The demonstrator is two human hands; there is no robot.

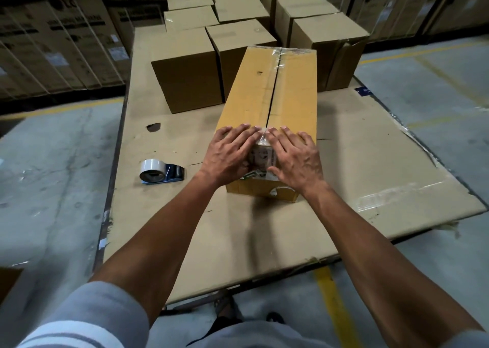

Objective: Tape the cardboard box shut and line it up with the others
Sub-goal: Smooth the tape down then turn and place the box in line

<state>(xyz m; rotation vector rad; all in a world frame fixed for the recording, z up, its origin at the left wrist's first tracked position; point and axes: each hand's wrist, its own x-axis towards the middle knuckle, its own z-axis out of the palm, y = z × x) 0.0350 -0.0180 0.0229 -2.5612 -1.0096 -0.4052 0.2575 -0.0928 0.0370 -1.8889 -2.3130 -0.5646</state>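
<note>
Grip of both hands [260,154] spread flat, pressing tape [262,139] onto cardboard box [248,96]

Both arms are bare and reach forward, almost straight, and they come closer together toward 12 o'clock. The left hand [229,153] lies flat with palm down, fingers spread and pointing to about 1 o'clock. The right hand [294,155] is also flat with palm down, its fingers pointing to about 11 o'clock. The index fingertips nearly meet; whether they touch is hard to tell. Both thumbs hang lower, on the near side. Grey sleeves cover the upper arms.
</note>
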